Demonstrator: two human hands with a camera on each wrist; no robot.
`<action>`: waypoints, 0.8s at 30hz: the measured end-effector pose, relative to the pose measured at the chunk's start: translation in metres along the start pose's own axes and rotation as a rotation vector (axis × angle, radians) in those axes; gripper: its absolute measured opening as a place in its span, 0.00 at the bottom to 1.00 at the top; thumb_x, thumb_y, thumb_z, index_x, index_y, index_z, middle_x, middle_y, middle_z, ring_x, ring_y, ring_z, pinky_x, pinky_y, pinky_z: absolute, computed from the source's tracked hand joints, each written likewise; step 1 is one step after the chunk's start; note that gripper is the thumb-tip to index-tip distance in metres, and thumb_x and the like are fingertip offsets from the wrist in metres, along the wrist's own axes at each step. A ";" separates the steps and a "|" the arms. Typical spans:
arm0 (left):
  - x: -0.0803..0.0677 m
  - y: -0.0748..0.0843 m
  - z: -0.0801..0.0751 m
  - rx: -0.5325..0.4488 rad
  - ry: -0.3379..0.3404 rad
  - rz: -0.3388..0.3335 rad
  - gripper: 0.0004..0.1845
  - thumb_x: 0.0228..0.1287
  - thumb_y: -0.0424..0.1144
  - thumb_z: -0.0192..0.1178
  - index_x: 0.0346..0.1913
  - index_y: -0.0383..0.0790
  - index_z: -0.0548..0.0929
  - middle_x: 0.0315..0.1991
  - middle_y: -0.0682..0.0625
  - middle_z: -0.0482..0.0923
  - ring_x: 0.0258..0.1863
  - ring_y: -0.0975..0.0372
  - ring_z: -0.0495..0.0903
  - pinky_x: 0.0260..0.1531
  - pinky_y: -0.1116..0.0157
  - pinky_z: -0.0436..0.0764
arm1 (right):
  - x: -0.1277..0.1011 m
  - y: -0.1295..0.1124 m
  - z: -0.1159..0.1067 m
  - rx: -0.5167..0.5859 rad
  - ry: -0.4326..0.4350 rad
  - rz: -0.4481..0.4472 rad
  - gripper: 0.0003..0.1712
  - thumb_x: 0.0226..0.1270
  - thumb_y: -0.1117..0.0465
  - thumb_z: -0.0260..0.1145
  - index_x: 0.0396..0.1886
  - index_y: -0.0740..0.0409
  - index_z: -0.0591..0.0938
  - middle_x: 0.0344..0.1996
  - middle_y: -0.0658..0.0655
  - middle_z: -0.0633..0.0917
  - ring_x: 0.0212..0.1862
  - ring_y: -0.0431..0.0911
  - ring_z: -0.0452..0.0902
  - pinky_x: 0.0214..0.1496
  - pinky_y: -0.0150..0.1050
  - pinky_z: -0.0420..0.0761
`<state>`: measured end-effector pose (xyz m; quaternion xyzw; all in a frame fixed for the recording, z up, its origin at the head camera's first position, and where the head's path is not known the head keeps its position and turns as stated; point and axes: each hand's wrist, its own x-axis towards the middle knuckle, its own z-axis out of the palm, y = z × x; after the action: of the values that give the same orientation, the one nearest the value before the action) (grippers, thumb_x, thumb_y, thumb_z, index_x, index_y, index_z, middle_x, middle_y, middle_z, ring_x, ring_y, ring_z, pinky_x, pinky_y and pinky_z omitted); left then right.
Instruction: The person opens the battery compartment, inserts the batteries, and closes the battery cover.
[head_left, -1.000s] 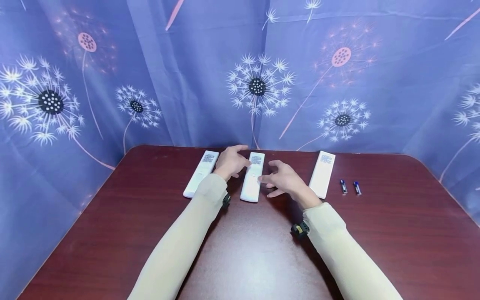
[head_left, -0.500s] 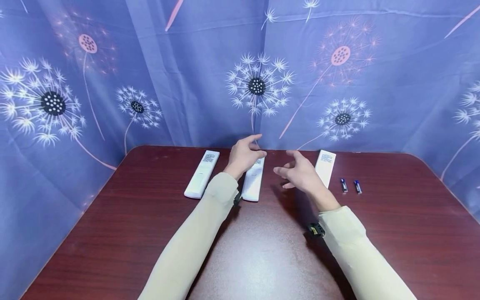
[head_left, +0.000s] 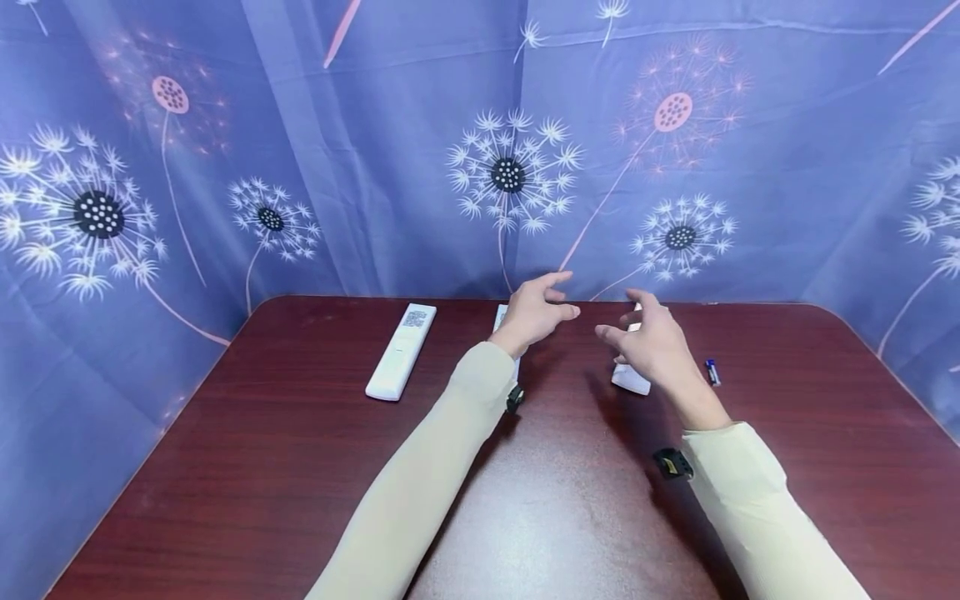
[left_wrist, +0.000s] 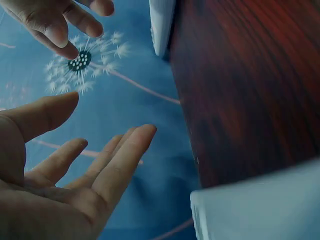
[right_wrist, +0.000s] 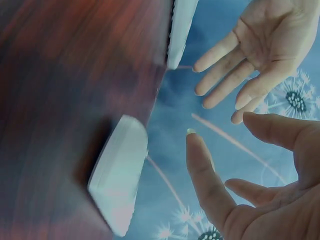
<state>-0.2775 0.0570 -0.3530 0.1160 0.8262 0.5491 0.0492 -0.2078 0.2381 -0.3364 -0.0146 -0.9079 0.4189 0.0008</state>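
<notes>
My left hand (head_left: 534, 315) hovers just right of the middle white remote control (head_left: 500, 317), its forearm covering most of that remote. The fingers are spread and hold nothing. My right hand (head_left: 651, 340) hangs above the right-hand remote control (head_left: 632, 379), hiding its middle; its thumb and fingers are apart with nothing between them. In the right wrist view both hands face each other, and a white remote (right_wrist: 120, 175) lies below on the table. The third remote control (head_left: 401, 352) lies at the left, back side up, with a printed label at its far end.
One small blue-and-black battery (head_left: 712, 372) lies right of my right hand. The dark red wooden table (head_left: 225, 467) ends at a blue curtain (head_left: 390, 167) with dandelion prints. Each wrist wears a small black camera (head_left: 672, 463).
Both hands have moved right, the left from beside the middle remote to past it, the right onto the right-hand remote. One of the two batteries is now hidden. The remotes stay in place.
</notes>
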 end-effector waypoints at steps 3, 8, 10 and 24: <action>0.004 0.003 0.009 -0.094 -0.031 -0.018 0.33 0.70 0.31 0.71 0.76 0.47 0.77 0.59 0.38 0.85 0.55 0.46 0.86 0.47 0.58 0.87 | -0.001 0.007 -0.007 -0.036 0.021 0.005 0.51 0.76 0.53 0.69 0.84 0.69 0.52 0.66 0.77 0.75 0.38 0.57 0.91 0.39 0.39 0.86; 0.011 0.007 0.023 -0.172 -0.072 -0.030 0.33 0.70 0.30 0.70 0.77 0.46 0.76 0.59 0.37 0.83 0.54 0.44 0.86 0.47 0.54 0.89 | -0.003 0.017 -0.015 -0.061 0.043 0.008 0.52 0.74 0.53 0.70 0.84 0.70 0.53 0.65 0.80 0.75 0.36 0.57 0.91 0.38 0.39 0.86; 0.014 0.008 0.029 -0.177 -0.088 -0.031 0.33 0.71 0.31 0.70 0.77 0.47 0.76 0.59 0.39 0.84 0.56 0.45 0.86 0.49 0.53 0.88 | -0.003 0.021 -0.018 -0.072 0.054 0.006 0.52 0.74 0.54 0.71 0.83 0.72 0.53 0.64 0.81 0.75 0.35 0.57 0.91 0.39 0.41 0.87; 0.031 0.006 0.077 -0.230 -0.141 -0.140 0.33 0.71 0.31 0.70 0.76 0.48 0.77 0.62 0.41 0.81 0.58 0.51 0.85 0.51 0.50 0.88 | 0.000 0.046 -0.026 0.024 0.040 0.085 0.52 0.73 0.62 0.69 0.81 0.80 0.47 0.63 0.86 0.72 0.35 0.61 0.90 0.33 0.47 0.91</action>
<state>-0.2903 0.1359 -0.3760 0.0901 0.7583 0.6260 0.1584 -0.2066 0.2876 -0.3544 -0.0618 -0.9012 0.4289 0.0014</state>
